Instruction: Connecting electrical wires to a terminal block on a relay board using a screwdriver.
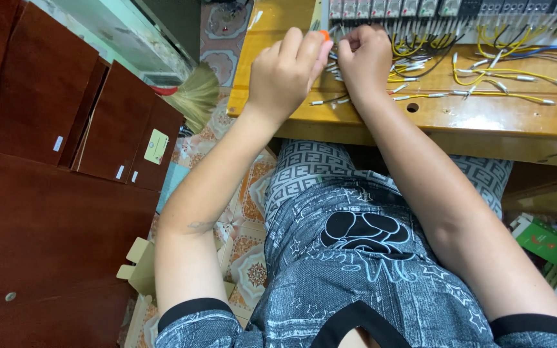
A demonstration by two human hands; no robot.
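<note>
Head view: left hand (286, 71) pinches a small orange-tipped tool (324, 35), right hand (363, 59) curls shut on thin wire ends (334, 69) at the wooden surface (485, 116) edge, where loose yellow leads (504, 77) could snag or get mixed up.

Two hands (285, 71), one broom (195, 96), one wooden table (485, 116), many yellow wires (504, 77)

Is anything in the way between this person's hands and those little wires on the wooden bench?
Nothing visible. The left hand, holding something orange-tipped, and the right hand are both already among the wires at the edge of the wooden bench.
</note>
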